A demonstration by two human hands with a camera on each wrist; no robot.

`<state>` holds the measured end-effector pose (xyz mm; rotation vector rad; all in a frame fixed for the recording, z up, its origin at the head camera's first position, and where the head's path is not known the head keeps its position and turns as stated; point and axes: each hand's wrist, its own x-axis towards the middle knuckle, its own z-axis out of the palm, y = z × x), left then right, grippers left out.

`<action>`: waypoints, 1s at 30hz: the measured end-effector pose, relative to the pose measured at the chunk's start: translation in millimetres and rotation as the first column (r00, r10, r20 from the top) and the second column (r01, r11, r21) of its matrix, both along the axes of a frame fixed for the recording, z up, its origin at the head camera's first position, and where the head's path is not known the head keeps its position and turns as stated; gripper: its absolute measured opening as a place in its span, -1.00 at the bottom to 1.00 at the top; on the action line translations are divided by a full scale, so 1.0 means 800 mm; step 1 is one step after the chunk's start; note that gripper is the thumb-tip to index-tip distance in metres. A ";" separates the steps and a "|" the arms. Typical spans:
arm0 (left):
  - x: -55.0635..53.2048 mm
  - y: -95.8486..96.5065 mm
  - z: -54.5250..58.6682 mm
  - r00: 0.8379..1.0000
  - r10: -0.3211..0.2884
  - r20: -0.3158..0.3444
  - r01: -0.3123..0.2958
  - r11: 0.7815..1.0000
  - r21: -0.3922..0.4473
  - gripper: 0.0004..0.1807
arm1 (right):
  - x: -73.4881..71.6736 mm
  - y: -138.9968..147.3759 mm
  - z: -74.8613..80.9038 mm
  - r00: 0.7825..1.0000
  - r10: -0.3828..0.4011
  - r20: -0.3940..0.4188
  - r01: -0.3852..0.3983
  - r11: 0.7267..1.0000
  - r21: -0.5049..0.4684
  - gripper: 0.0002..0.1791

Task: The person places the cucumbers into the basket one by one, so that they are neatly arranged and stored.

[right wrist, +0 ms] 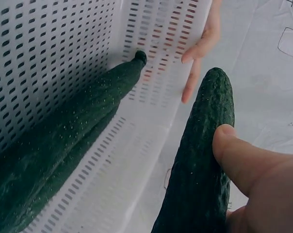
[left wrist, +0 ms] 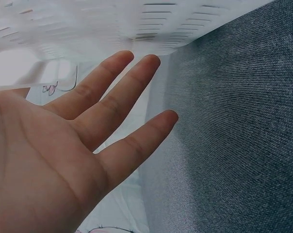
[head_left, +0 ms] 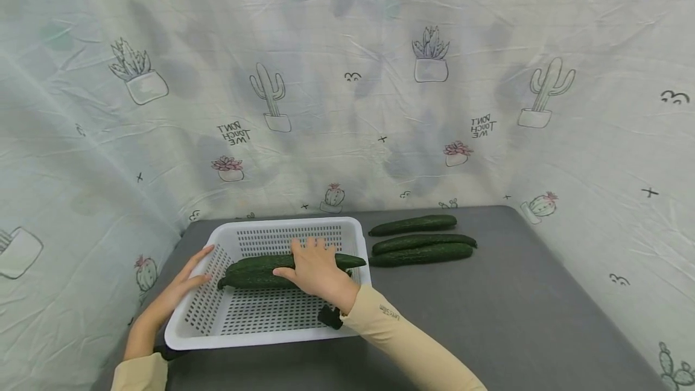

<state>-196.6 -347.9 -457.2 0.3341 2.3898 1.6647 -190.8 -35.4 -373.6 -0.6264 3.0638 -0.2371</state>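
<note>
Beige sleeve nearest, my right hand grips a cucumber above the white basket, where two more cucumbers lie. My left hand, fingers extended, rests at its left side. Three loose cucumbers lie on the gray table.

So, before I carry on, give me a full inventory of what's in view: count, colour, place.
perforated basket: 1, white, on the table's left part
basket cucumbers: at least 2, dark green, lying in the basket
held cucumber: 1, dark green, above the basket, in the right grip
loose cucumbers: 3, dark green, on the table right of the basket
table: 1, dark grey, under everything
cactus-print curtain: count unclear, whitish, behind and at both sides
wrist device: at least 1, black, by the right wrist
sleeves: 2, beige, on both forearms
left grip: 1, bare, at the basket's left rim
right grip: 1, bare, over the basket
</note>
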 end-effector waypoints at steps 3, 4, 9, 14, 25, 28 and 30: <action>0.000 0.001 0.001 1.000 0.003 0.002 -0.003 1.000 0.000 -0.28 | -0.007 -0.006 -0.003 1.000 -0.015 0.027 0.015 1.000 0.002 -0.34; 0.000 0.001 0.001 1.000 0.005 0.003 -0.005 1.000 0.001 -0.28 | -0.010 -0.008 -0.004 0.999 -0.021 0.034 0.021 1.000 0.002 -0.36; 0.000 0.001 0.000 1.000 0.012 0.002 -0.012 1.000 0.008 -0.29 | -0.024 -0.018 -0.012 0.996 -0.066 0.056 0.065 0.998 0.026 -0.35; 0.000 0.001 -0.001 1.000 0.014 0.006 -0.014 1.000 0.004 -0.28 | -0.038 -0.024 -0.029 0.991 -0.106 0.077 0.103 0.994 0.041 -0.31; -0.002 0.001 -0.001 1.000 0.009 -0.005 -0.009 1.000 -0.003 -0.29 | -0.046 -0.033 -0.046 0.988 -0.113 0.106 0.107 0.992 0.063 -0.22; -0.001 0.001 -0.001 1.000 0.015 0.004 -0.015 1.000 -0.006 -0.29 | -0.041 -0.037 -0.049 0.990 -0.093 0.106 0.082 0.991 0.103 -0.21; -0.001 0.002 -0.001 1.000 0.016 0.010 -0.016 1.000 -0.005 -0.29 | -0.039 -0.039 -0.051 0.991 -0.082 0.102 0.068 0.988 0.139 -0.20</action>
